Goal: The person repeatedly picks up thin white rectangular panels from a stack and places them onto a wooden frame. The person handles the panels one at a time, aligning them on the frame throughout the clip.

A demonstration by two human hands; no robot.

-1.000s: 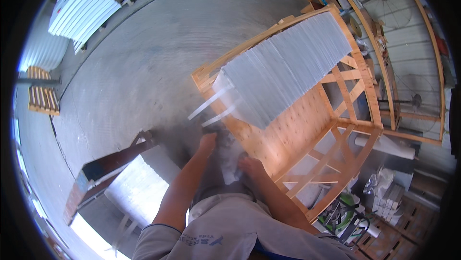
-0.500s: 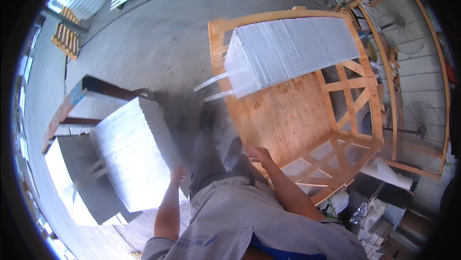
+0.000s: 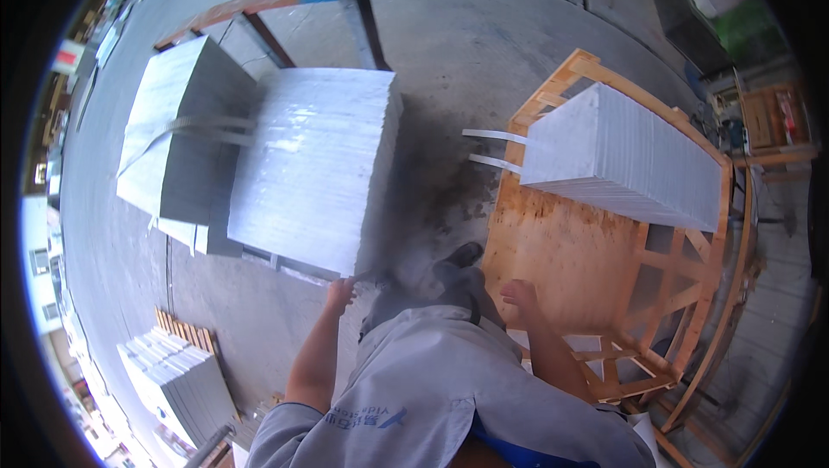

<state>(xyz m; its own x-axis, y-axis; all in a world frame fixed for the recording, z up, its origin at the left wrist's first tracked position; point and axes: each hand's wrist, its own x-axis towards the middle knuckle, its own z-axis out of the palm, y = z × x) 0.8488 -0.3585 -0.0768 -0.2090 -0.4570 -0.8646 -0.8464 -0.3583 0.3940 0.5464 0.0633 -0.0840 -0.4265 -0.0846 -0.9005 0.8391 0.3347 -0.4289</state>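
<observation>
One hand (image 3: 342, 294), left, beside slabs (image 3: 311, 170) (contact unclear).

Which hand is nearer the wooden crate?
Right. The right hand appears at the near edge of the wooden crate; the left hand is well left, by a slab stack.

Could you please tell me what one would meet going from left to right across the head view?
Strapped pale stack → wide white slab stack → right shoe → right hand → slab stack inside the wooden crate.
</observation>
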